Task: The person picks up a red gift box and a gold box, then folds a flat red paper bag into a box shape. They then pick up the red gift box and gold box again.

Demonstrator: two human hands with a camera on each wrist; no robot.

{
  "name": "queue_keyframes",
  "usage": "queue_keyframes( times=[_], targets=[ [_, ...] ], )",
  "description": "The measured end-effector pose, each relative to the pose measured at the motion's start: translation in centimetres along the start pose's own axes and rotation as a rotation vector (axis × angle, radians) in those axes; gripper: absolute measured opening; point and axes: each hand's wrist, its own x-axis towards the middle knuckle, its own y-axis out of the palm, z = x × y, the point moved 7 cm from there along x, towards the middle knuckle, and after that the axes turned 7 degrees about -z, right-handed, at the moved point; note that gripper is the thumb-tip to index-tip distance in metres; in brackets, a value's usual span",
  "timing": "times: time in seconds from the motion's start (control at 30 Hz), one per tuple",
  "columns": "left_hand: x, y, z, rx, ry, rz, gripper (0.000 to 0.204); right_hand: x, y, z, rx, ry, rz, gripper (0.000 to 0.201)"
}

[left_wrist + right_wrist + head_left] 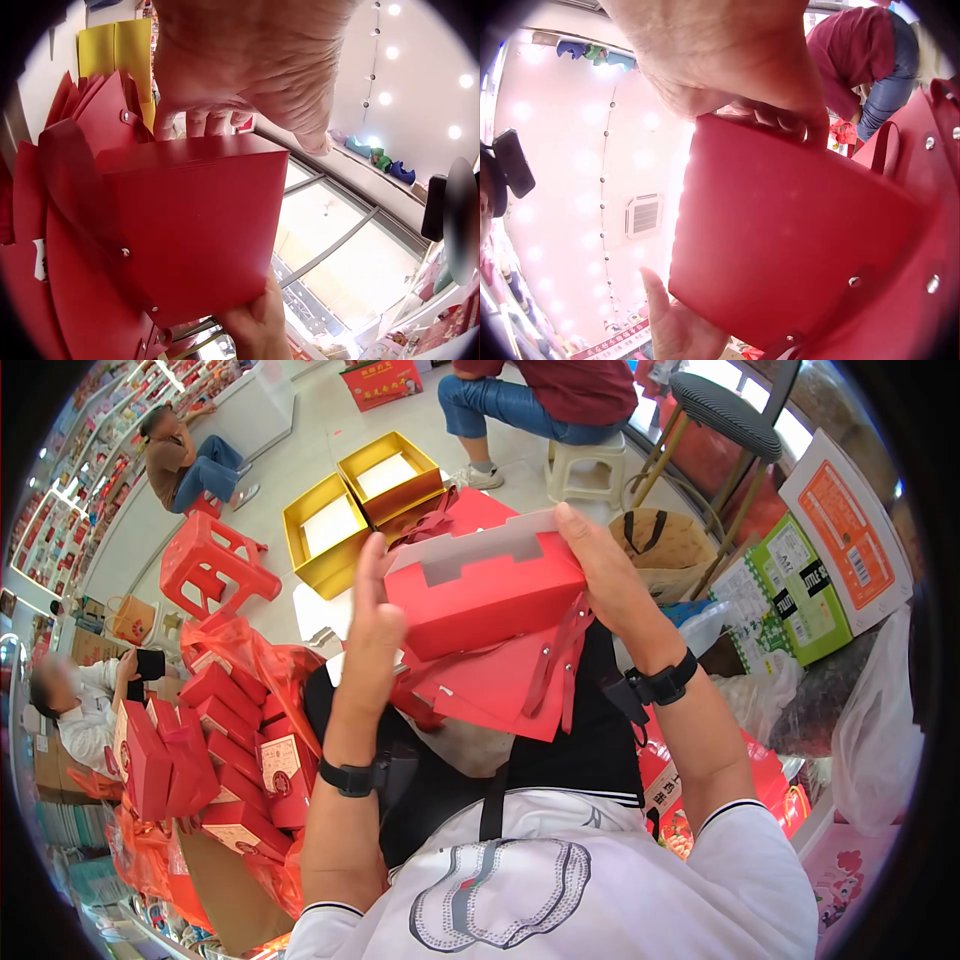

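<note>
A red cardboard gift box (490, 600) is held over the lap, its grey-white notched flap (480, 550) standing up along the top. My right hand (605, 565) grips its right end, with the thumb at the top corner and the fingers behind. At the other end, my left hand (375, 625) is beside the box with its fingers extended upward. The right wrist view shows that left hand's thumb (655, 292) raised off the box. Beneath the box lie flat red pieces (500, 685) with red straps (568, 660) and metal rivets.
Two gold boxes (325, 525) stand on the floor ahead, near a red stool (215, 565). Many packed red boxes (225, 730) fill an orange plastic bag at the left. A paper bag (660, 550) and green carton (795, 590) stand right. Several people sit nearby.
</note>
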Motion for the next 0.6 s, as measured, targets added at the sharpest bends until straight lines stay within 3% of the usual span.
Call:
queue_keyframes(
  times=[0.13,0.2,0.33,0.6],
  targets=[
    [-0.3,1.1,0.2,0.248,0.022,-0.016,0.090,-0.1,0.7,-0.5,0.167,0.074,-0.037,0.052],
    [0.1,0.9,0.0,0.213,0.034,-0.057,0.083,0.0,1.1,-0.2,0.171,0.015,0.041,0.052],
    [0.6,0.6,-0.6,0.088,0.048,-0.133,0.069,-0.2,1.2,0.3,0.218,-0.020,-0.006,0.044],
    [0.9,0.4,-0.4,-0.159,-0.016,-0.122,0.035,0.2,0.8,-0.4,0.159,-0.093,0.007,0.042]
  ],
)
